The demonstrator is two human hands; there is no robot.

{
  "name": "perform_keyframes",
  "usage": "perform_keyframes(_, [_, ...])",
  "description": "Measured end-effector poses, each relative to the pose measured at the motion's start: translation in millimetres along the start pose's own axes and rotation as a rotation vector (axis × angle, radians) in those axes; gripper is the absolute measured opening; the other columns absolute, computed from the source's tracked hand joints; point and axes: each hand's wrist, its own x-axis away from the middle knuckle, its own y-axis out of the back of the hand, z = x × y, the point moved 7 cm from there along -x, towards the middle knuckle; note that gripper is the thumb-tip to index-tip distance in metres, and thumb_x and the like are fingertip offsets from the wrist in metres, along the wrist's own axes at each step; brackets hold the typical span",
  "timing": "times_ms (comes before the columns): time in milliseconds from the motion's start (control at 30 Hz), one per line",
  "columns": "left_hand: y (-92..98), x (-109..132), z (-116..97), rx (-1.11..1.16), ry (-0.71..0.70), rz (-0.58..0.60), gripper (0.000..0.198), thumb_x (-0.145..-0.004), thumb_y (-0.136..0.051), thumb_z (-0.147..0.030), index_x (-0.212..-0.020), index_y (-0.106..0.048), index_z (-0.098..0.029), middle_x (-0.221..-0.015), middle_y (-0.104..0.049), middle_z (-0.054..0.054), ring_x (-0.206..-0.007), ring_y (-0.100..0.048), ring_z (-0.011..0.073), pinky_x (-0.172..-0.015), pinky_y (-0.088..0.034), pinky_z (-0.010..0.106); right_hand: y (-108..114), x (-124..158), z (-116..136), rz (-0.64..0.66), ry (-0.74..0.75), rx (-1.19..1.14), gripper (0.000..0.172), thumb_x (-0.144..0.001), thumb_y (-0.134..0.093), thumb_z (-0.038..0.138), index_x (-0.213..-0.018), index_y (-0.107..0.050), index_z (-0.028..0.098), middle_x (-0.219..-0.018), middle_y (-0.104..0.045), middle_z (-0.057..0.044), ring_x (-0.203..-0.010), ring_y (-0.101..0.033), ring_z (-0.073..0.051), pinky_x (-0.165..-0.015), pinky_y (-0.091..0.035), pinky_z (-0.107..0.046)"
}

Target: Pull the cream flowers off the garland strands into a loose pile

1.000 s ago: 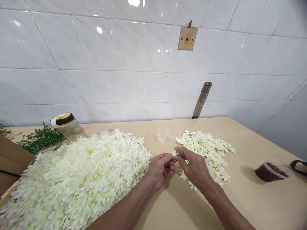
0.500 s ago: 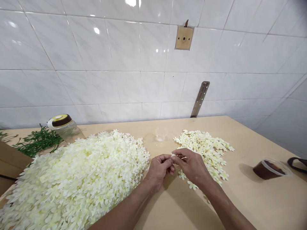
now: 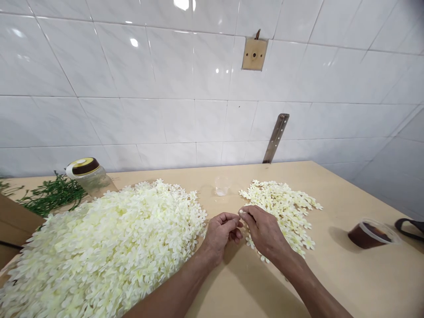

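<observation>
My left hand (image 3: 220,234) is closed in a pinch just right of a large heap of pale cream artificial flowers (image 3: 122,247). Whatever lies between its fingertips is too small to make out. Close beside it, with a narrow gap, my right hand (image 3: 263,229) pinches too. A tiny whitish spot shows at its thumb tip; I cannot tell if it is an object or the nail. Behind and partly under the right hand spreads a smaller pile of flowers (image 3: 281,196). A small clear cup (image 3: 222,186) with something white at its bottom stands beyond my hands.
Green artificial stems (image 3: 53,194) and a clear bottle (image 3: 96,179) with a brown and yellow lid are at the back left. A brown box edge (image 3: 16,221) juts in from the left. On the right sit a tub of dark liquid (image 3: 369,234) and a black strap (image 3: 410,227).
My right hand has drawn slightly away to the right, so the fingertips that met are now a little apart. The left hand has hardly moved.
</observation>
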Motion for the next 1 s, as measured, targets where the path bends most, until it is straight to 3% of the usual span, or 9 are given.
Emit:
perform_keyframes(233, [-1.1,-1,1,0.132,0.032,0.042,0.029,-0.070,-0.076,-0.037,-0.076,-0.063,-0.012,-0.077,-0.067,0.007,-0.052,-0.055,0.0092,-0.049,-0.038,0.023,-8,0,0,0.052,0.016,0.008,0.037,-0.100,-0.032,0.033,-0.068,-0.047,0.022,-0.059,-0.051,0.002,-0.053,-0.047,-0.013,-0.053,-0.036,-0.024])
perform_keyframes(367, [0.9,-3,5,0.151,0.036,0.037,0.025,-0.072,-0.074,-0.034,-0.073,-0.061,-0.012,-0.073,-0.064,0.005,-0.050,-0.055,0.0090,-0.048,-0.038,0.022,-10,1,3,0.085,0.048,0.023,0.041,-0.100,-0.032,0.033,-0.066,-0.051,0.022,-0.056,-0.053,0.002,-0.050,-0.048,-0.013,-0.051,-0.037,-0.024])
perform_keyframes(567, [4.2,-8,6,0.219,0.010,0.042,0.028,-0.078,-0.071,-0.038,-0.079,-0.061,-0.012,-0.069,-0.063,0.004,-0.051,-0.057,0.0100,-0.048,-0.039,0.022,-2,1,7,0.011,0.110,-0.139,0.022,-0.095,-0.048,0.029,-0.100,-0.069,0.024,-0.095,-0.072,-0.004,-0.085,-0.066,-0.017,-0.076,-0.049,-0.027])
perform_keyframes(733, [8.8,-10,11,0.244,0.037,0.004,0.031,-0.080,-0.069,-0.040,-0.088,-0.063,-0.011,-0.074,-0.065,0.006,-0.052,-0.059,0.0118,-0.048,-0.042,0.023,1,0,-9,-0.031,0.022,-0.069,0.028,-0.090,-0.055,0.029,-0.115,-0.064,0.022,-0.099,-0.074,-0.005,-0.083,-0.069,-0.019,-0.076,-0.052,-0.030])
perform_keyframes(900, [3.2,-7,7,0.192,0.013,0.079,0.032,-0.080,-0.070,-0.042,-0.080,-0.062,-0.011,-0.064,-0.061,0.003,-0.053,-0.057,0.0104,-0.050,-0.042,0.021,-2,0,-9,-0.003,0.067,-0.037,0.013,-0.087,-0.061,0.034,-0.090,-0.068,0.023,-0.077,-0.069,0.000,-0.066,-0.063,-0.016,-0.063,-0.046,-0.027])
perform_keyframes(1000, [-0.5,-5,5,0.159,0.000,0.136,0.033,-0.080,-0.070,-0.042,-0.076,-0.062,-0.011,-0.061,-0.060,0.003,-0.053,-0.055,0.0095,-0.052,-0.042,0.021,-1,1,-6,-0.019,0.104,-0.031,0.014,-0.088,-0.062,0.033,-0.080,-0.066,0.022,-0.066,-0.062,0.001,-0.059,-0.055,-0.014,-0.058,-0.042,-0.025])
